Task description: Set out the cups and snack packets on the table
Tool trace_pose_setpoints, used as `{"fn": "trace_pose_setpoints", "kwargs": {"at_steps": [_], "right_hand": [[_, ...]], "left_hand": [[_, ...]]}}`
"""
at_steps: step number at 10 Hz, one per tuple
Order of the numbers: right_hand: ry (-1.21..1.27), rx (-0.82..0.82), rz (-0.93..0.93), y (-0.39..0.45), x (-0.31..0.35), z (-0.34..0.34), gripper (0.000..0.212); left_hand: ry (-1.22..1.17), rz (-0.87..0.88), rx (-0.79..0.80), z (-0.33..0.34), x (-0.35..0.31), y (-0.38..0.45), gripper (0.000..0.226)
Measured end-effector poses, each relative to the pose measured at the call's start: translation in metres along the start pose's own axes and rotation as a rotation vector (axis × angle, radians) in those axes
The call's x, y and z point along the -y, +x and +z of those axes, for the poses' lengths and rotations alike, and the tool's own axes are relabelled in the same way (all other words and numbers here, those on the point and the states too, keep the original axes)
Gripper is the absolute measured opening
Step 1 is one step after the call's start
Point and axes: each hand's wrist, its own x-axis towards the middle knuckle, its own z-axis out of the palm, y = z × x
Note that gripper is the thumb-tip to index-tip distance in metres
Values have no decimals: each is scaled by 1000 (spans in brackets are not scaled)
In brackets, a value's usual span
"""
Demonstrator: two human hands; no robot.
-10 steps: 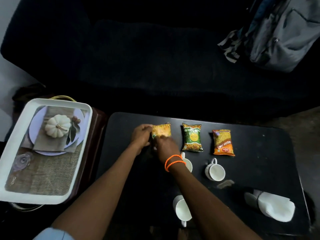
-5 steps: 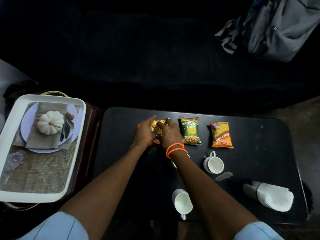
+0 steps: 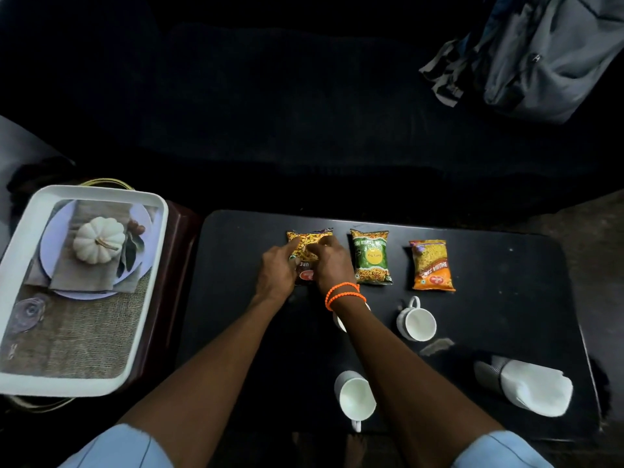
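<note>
1. Since the earlier frame, both hands have slid a little toward the near side of the yellow snack packet [image 3: 309, 243], so more of its far end shows.
2. Left hand [image 3: 277, 269] lies flat on the packet's left edge, fingers spread and pressing rather than gripping.
3. Right hand [image 3: 330, 263], with orange bangles [image 3: 344, 294] at the wrist, presses on the packet's right side, close beside the left hand.
4. Packet lies flat on the black table [image 3: 236, 298], leftmost in a row with a green snack packet [image 3: 370, 257] and an orange snack packet [image 3: 432, 265], none touching.
5. One white cup [image 3: 417, 321] stands near the orange packet; another [image 3: 356, 396] sits at the near edge; a third [image 3: 339, 321] is mostly hidden under the right forearm.
6. White tray [image 3: 20, 265] rests left of the table.
</note>
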Motion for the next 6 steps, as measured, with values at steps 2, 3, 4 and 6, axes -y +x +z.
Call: {"fn": "trace_pose_setpoints", "kwargs": {"at_steps": [2, 3, 4, 6], "right_hand": [[26, 38, -18, 3, 2, 0, 39], [45, 33, -28, 4, -1, 0, 37], [30, 51, -21, 0, -3, -4, 37], [-61, -185, -52, -7, 5, -23, 68]], "left_hand": [[-10, 4, -8, -5, 1, 3, 53], [28, 38, 5, -7, 2, 3, 53], [65, 66, 36, -12, -2, 0, 54], [234, 140, -70, -24, -18, 0, 58]]}}
